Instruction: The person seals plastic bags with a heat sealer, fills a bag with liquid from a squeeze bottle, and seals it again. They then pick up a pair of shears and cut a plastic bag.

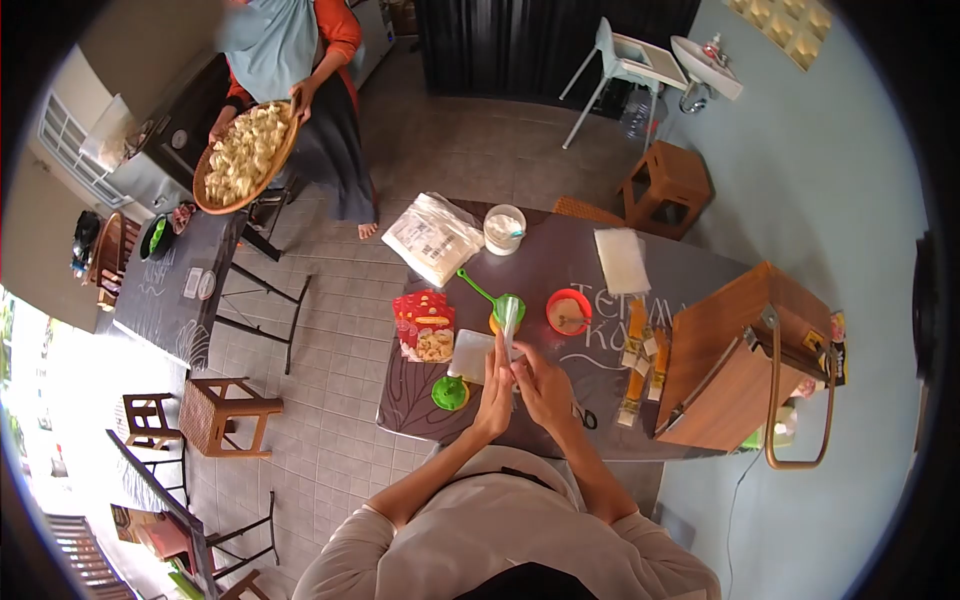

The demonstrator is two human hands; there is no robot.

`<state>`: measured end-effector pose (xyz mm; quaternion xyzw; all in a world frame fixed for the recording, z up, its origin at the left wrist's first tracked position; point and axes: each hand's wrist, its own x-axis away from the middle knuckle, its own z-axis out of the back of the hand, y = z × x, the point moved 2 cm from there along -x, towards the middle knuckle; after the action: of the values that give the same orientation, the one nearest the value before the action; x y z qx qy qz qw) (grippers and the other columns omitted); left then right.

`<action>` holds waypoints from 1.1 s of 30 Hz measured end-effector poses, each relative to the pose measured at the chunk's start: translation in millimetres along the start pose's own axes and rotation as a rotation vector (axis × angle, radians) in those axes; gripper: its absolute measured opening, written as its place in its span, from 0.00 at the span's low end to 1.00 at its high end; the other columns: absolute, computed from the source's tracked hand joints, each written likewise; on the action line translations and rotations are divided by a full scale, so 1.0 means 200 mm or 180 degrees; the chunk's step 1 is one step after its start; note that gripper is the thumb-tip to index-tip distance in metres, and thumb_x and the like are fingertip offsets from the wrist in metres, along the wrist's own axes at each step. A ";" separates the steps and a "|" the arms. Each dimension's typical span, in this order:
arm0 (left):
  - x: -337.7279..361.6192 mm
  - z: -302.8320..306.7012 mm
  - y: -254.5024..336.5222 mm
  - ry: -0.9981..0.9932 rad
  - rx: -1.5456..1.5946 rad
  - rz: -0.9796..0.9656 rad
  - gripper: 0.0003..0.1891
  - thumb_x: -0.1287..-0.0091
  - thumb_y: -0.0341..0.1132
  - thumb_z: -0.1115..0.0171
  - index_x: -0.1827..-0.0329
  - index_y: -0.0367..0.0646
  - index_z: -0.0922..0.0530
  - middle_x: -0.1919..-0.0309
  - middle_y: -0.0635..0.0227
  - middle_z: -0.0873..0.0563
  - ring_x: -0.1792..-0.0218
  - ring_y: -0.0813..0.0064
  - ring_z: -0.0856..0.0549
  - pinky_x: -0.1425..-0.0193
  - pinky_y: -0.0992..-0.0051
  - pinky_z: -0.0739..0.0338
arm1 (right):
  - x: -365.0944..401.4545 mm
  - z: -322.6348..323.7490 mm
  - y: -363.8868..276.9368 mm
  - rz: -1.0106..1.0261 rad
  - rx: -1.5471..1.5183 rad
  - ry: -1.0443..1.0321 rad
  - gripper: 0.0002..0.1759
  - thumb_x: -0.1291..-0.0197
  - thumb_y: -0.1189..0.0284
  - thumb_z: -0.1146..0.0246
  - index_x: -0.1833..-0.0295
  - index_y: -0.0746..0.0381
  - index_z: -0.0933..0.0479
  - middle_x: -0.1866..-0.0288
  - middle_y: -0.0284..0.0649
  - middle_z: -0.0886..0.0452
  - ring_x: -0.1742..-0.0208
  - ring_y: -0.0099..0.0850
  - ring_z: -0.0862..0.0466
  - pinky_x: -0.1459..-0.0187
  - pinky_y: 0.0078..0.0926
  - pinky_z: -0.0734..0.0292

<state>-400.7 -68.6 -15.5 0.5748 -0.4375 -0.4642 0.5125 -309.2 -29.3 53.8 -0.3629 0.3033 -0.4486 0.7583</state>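
Note:
My left hand (pixel 496 391) and my right hand (pixel 541 385) are close together above the dark table (pixel 410 395). Between their fingers is a narrow clear plastic piece (pixel 511 318), pointing away from me over a green strainer (pixel 508 307) with a long handle. Left of my hands lies a whitish translucent square (pixel 472 357), with red printed packets (pixel 425 325) beyond it. A green juicer-like item (pixel 450 393) stands nearer the edge. To the right is a red bowl (pixel 569 312) with pale contents and a utensil.
A plastic package (pixel 433 239), a white tub (pixel 504 230) and pale sheets (pixel 622 262) lie toward the far edge. Yellow packets (pixel 637 375) and a wooden cabinet (pixel 735 375) stand right. Another person (pixel 310 110) holds a basket (pixel 245 158) at the upper left.

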 end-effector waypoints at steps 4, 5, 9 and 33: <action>0.03 0.09 0.15 0.0102 -0.1040 -0.0094 0.32 0.31 0.51 0.68 0.31 0.38 0.55 0.40 0.47 0.40 0.43 0.52 0.38 0.36 0.63 0.47 | -0.04 -0.10 0.09 -0.0231 -0.0680 -0.0009 0.17 0.40 0.64 0.45 0.49 0.62 0.29 0.75 0.39 0.20 0.80 0.30 0.21 0.79 0.26 0.31; 0.04 0.12 0.16 0.0151 -0.1046 -0.0086 0.32 0.31 0.51 0.68 0.31 0.38 0.55 0.40 0.47 0.40 0.43 0.52 0.38 0.36 0.63 0.47 | -0.04 -0.14 0.13 -0.0340 -0.0968 -0.0022 0.17 0.40 0.65 0.45 0.48 0.62 0.30 0.75 0.39 0.20 0.81 0.27 0.21 0.79 0.24 0.31; 0.07 0.19 0.19 0.0435 -0.1444 -0.0416 0.30 0.33 0.47 0.57 0.32 0.39 0.48 0.47 0.48 0.33 0.48 0.56 0.32 0.40 0.65 0.42 | -0.05 -0.18 0.09 -0.0545 -0.1586 0.0021 0.15 0.40 0.67 0.43 0.52 0.65 0.29 0.75 0.37 0.21 0.77 0.20 0.23 0.76 0.20 0.30; 0.18 0.44 0.30 -0.0138 -0.0873 0.1113 0.14 0.41 0.38 0.39 0.60 0.35 0.25 0.83 0.63 0.21 0.84 0.80 0.24 0.79 0.76 0.31 | -0.06 0.01 0.12 -0.0909 -0.1749 -0.0318 0.14 0.41 0.65 0.41 0.60 0.66 0.23 0.71 0.31 0.21 0.72 0.15 0.25 0.71 0.12 0.32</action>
<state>-482.9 -125.4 36.5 0.4050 -0.4743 -0.4356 0.6490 -301.0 -9.9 36.9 -0.6148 0.3215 -0.4334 0.5752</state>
